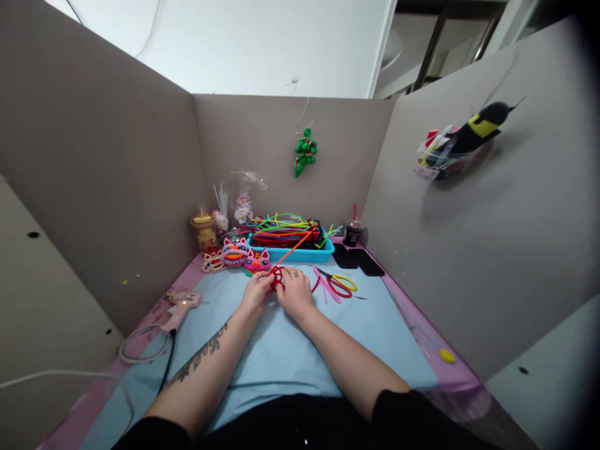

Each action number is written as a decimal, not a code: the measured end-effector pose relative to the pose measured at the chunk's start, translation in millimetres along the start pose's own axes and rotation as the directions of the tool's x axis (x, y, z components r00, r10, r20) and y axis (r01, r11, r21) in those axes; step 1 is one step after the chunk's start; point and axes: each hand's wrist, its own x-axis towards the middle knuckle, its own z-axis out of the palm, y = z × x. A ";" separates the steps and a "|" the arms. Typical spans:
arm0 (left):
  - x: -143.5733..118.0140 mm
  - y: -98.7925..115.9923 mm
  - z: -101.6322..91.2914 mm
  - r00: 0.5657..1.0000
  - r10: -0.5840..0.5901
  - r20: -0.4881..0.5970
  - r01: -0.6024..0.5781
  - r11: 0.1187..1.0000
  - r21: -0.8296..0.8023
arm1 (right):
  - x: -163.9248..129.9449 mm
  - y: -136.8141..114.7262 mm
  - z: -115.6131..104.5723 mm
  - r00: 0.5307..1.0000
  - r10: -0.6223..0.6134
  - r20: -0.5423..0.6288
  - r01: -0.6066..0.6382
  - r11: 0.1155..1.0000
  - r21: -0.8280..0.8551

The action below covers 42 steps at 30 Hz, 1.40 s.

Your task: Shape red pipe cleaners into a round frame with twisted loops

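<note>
Both hands meet over the blue cloth, working on a small red pipe-cleaner shape [277, 275] with rounded loops. My left hand [258, 290] pinches its left side, and my right hand [295, 291] grips it from the right with curled fingers. An orange pipe cleaner [294, 246] slants from the red piece up toward the tray; whether it is joined to it I cannot tell. Just beyond my left hand sit several colourful fuzzy animal heads [235, 251]. Scissors with red and yellow handles [341, 284] and pink pipe-cleaner strips [327, 287] lie right of my right hand.
A blue tray [300, 255] heaped with pipe cleaners stands at the back. A pink glue gun [182, 310] with its cord lies left. Two dark phone-like slabs [359, 259] and a dark drink cup [352, 232] are back right. Grey partitions [262, 134] enclose the table.
</note>
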 end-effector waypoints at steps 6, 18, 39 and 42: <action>2.6 -2.3 -0.9 0.996 -0.077 0.038 0.078 0.997 -0.024 | 2.2 -1.2 2.3 0.999 0.039 -0.036 -0.038 0.999 0.022; -1.7 2.1 4.2 0.998 0.067 0.012 -0.067 0.998 -0.020 | 2.9 5.6 1.7 0.971 -0.037 -0.235 0.109 0.947 0.302; 1.5 1.7 1.5 0.997 0.075 0.027 -0.076 0.996 0.040 | 1.6 13.2 3.7 0.984 0.162 -0.073 -0.065 0.709 0.703; -0.5 2.7 3.1 0.997 0.061 0.047 -0.063 0.997 0.052 | 4.8 15.6 2.4 0.975 0.155 -0.158 -0.034 0.809 0.587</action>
